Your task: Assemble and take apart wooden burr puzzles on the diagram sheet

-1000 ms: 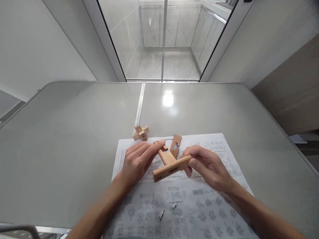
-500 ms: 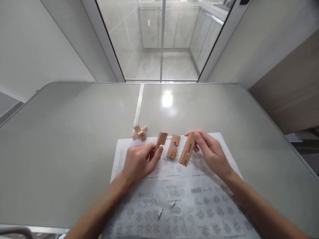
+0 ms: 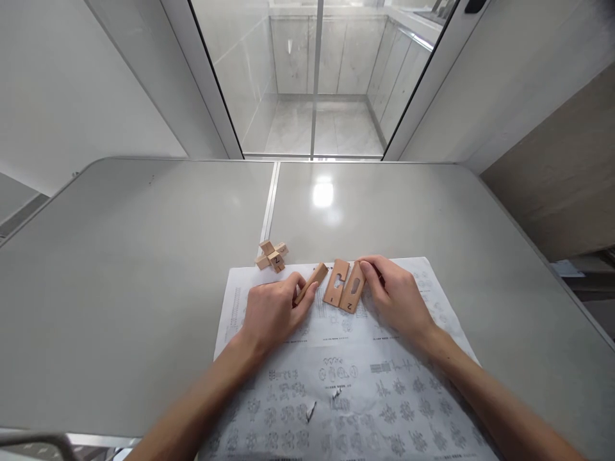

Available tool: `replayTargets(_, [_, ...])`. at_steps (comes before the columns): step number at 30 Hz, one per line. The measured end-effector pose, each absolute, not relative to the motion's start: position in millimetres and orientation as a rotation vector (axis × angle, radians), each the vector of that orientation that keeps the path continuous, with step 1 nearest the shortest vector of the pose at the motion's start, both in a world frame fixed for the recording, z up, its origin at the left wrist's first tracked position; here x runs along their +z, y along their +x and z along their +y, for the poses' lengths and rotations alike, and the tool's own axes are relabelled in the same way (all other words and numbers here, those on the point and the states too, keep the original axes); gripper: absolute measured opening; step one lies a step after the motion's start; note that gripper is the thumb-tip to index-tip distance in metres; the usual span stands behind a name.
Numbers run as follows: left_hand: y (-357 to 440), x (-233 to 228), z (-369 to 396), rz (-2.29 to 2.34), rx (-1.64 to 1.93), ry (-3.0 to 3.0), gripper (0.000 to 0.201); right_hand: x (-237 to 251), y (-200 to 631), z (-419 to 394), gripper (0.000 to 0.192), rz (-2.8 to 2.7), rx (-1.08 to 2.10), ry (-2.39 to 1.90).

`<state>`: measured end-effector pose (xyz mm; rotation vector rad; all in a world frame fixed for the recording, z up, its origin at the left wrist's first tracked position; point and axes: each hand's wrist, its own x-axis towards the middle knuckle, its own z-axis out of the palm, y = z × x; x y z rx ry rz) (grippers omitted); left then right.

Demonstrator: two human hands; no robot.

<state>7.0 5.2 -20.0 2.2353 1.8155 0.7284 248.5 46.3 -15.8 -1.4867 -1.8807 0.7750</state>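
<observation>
My left hand (image 3: pixel 273 307) grips a narrow wooden puzzle piece (image 3: pixel 313 282) between thumb and fingers, tilted up to the right over the paper sheet (image 3: pixel 288 349). Just right of it lies a flat wooden piece marked 1 (image 3: pixel 332 296), with a notched slot through it. Alongside that, nearly touching, is a wooden piece marked 2 (image 3: pixel 350 301) with an oval slot. The thumb and fingertips of my right hand (image 3: pixel 394 294) pinch its upper right edge. Printed diagrams cover the sheet under both hands.
An assembled cross-shaped wooden puzzle (image 3: pixel 273 256) sits at the sheet's far left corner. The grey table (image 3: pixel 144 288) has a metal seam (image 3: pixel 270 202) running toward its back edge. Glass doors (image 3: pixel 314 77) stand behind the table. Torn spots show in the paper.
My right hand has lowered the piece marked 2 and brought it left beside the piece marked 1. The piece in my left hand has turned to show its narrow side.
</observation>
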Motion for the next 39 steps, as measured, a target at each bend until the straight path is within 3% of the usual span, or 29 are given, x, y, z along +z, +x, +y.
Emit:
replayTargets(12, [7.2, -22.3, 5.2, 1.786, 0.766, 2.306, 0.03, -22.8, 247.1, 46.2, 0.034, -2.113, 0.521, -1.487])
replayTargets(17, [8.2, -18.9, 6.2, 1.631, 0.866, 2.442, 0.024, -20.9, 244.9, 43.8, 0.033, -2.2, 0.566, -1.345])
replayTargets(23, [8.8, -17.9, 9.0, 1.376, 0.792, 2.463, 0.068, -15.2, 239.2, 35.2, 0.031, -2.199, 0.857, -1.084])
replayTargets(25, [9.2, -17.1, 9.6, 1.322, 0.738, 2.477, 0.075, -14.8, 239.4, 33.4, 0.033, -2.184, 0.976, -1.019])
replayTargets(39, [-2.5, -4.2, 8.5, 1.341, 0.71, 2.516, 0.039, -15.9, 240.1, 34.0, 0.026, -2.101, 1.093, -1.066])
